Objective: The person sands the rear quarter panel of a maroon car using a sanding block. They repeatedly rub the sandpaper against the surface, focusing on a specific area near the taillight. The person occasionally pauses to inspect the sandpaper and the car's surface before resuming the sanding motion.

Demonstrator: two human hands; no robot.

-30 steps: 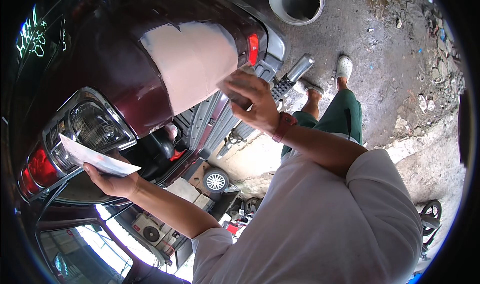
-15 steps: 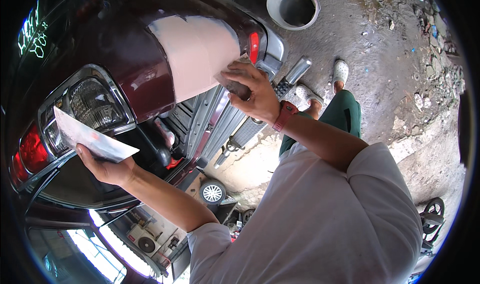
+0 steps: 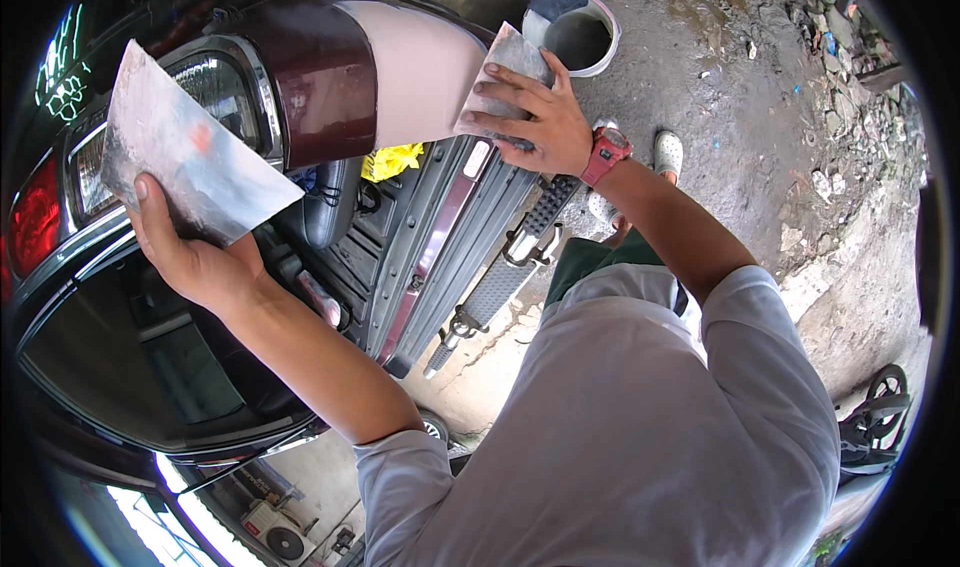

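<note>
My left hand [image 3: 195, 262] grips a flat mixing board [image 3: 205, 152], its pale face smeared with grey and white and marked by one orange-red spot. The board is tilted up in front of a clear tail light [image 3: 215, 97]. My right hand [image 3: 545, 117], with a red watch at the wrist, holds a flat grey spreader [image 3: 518, 62] with pinkish smears. Its fingers lie spread over the sheet, at the right end of a pale pink filler patch [image 3: 425, 77] on a dark maroon car panel [image 3: 325, 97]. Whether the spreader touches the patch is hard to tell.
Below the patch, a ribbed grey sill [image 3: 440, 247] and a textured side step [image 3: 500, 282] run along the car. A bucket [image 3: 600, 62] stands on wet ground beyond my right hand. Rubble [image 3: 850, 97] lies at far right. A yellow bag [image 3: 392, 162] sits inside the opening.
Both hands have risen in view, the left bringing the board up and the right moving rightward with the spreader. My view has shifted, and the yellow bag now shows.
</note>
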